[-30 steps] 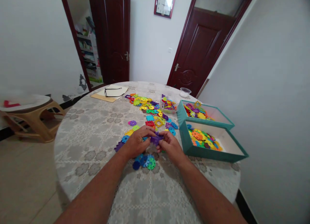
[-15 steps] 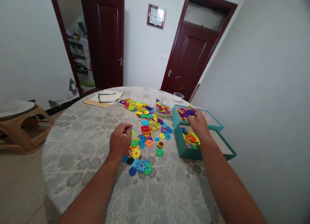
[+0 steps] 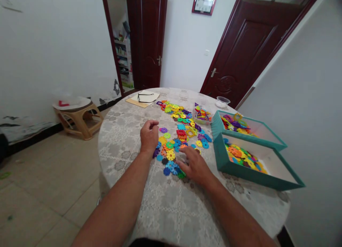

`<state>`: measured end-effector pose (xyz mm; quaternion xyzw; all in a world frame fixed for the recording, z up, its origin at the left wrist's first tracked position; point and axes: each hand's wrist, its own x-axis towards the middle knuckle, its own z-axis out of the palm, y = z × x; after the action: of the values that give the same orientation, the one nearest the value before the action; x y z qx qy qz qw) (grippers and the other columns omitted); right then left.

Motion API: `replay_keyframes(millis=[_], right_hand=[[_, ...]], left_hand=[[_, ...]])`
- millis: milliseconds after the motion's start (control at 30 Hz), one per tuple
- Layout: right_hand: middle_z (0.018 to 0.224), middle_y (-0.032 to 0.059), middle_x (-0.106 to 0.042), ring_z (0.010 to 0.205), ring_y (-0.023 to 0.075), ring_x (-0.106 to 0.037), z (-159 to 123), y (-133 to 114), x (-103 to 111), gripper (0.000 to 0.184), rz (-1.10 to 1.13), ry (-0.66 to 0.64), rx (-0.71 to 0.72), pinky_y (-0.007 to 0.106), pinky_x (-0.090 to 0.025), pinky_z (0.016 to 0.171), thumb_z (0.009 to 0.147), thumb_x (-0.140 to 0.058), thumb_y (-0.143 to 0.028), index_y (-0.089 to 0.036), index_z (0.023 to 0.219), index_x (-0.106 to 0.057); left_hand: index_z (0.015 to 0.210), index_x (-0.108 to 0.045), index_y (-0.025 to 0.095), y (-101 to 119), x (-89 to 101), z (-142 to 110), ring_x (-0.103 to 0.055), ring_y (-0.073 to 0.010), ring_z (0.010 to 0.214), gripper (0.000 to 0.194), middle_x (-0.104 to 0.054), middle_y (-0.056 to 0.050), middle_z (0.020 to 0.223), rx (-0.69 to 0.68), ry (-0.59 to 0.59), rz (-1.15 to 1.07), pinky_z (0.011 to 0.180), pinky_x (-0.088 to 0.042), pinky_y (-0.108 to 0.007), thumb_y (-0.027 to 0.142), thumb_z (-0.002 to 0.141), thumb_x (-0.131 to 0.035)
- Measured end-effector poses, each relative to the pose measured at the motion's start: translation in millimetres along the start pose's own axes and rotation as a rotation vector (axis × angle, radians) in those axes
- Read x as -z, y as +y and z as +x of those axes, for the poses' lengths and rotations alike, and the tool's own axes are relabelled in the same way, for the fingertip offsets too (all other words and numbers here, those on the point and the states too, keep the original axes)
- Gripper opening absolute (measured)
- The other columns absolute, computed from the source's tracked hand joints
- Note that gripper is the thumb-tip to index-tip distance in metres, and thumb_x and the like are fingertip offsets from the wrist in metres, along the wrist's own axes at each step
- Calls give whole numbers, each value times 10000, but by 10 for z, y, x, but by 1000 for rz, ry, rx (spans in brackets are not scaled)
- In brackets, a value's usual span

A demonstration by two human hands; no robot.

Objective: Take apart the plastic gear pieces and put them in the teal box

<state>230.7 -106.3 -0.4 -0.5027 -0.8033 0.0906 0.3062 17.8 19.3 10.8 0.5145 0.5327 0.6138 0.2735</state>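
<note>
My right hand (image 3: 194, 165) reaches low over the table with thumb and fingers apart, and nothing shows between them. Beneath and beside it lie flat, notched plastic discs, among them light blue discs (image 3: 170, 165) and a yellow disc (image 3: 170, 154). My left hand (image 3: 149, 135) rests at the left edge of the spread, its fingers curled inward; what they hold, if anything, is hidden. Just right of it are a purple disc (image 3: 163, 130) and a lime disc (image 3: 167, 135). Red square pieces (image 3: 181, 134) lie farther in.
Two teal boxes, the near box (image 3: 222, 161) and the far box (image 3: 216, 123), hold more pieces at the right. Behind them stand a clear tray (image 3: 204, 121) of pieces and a clear bowl (image 3: 222, 101). Glasses (image 3: 146, 98) lie on paper at the far left.
My right hand has left the far teal box, where it was at purple pieces, and come left over the discs. My left hand stays beside the spread. The view has turned left.
</note>
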Motion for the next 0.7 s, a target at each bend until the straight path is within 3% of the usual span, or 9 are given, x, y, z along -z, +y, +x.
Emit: replay_keyframes(millis=[100, 233, 433, 567, 700], right_hand=[[1365, 147, -621, 1268, 312, -571, -25, -101, -164, 417, -84, -33, 60, 510, -469, 1108, 971, -643, -342, -244, 1376, -628], [1492, 121, -556, 1363, 354, -501, -4, -133, -202, 379, -184, -64, 101, 595, -418, 1135, 978, -642, -338, -314, 1356, -657], [1395, 131, -615, 1332, 341, -512, -60, 27, -232, 139, -244, 26, 65, 580, -418, 1115, 968, -655, -309, -256, 1084, -709], [1342, 140, -634, 1272, 323, -546, -113, 183, -217, 107, -251, 70, 32, 542, -442, 1076, 968, -625, -262, -235, 1052, -685], [1327, 148, -631, 1266, 326, -547, -116, 228, -233, 175, -218, 104, 55, 539, -443, 1077, 958, -619, -243, -225, 1122, -679]], left_hand=[[942, -709, 195, 90, 62, 2, -694, -209, 901, 231, -748, -40, 927, -65, -105, 170, 892, -560, -356, 188, 817, -515], [888, -730, 208, 183, 247, -61, -678, -242, 987, 267, -739, -65, 960, -275, -412, 489, 986, -529, -408, 96, 779, -514], [955, -763, 220, 49, 517, -412, -652, -247, 1071, 259, -716, -89, 1080, -428, -694, 641, 1013, -516, -408, 109, 810, -579], [1060, -776, 232, -57, 537, -634, -610, -291, 1190, 270, -678, -123, 1250, -473, -698, 668, 1076, -487, -483, 157, 854, -619], [1023, -773, 228, -73, 465, -737, -585, -315, 1242, 183, -645, -133, 1294, -488, -654, 678, 1102, -468, -531, 221, 884, -654]])
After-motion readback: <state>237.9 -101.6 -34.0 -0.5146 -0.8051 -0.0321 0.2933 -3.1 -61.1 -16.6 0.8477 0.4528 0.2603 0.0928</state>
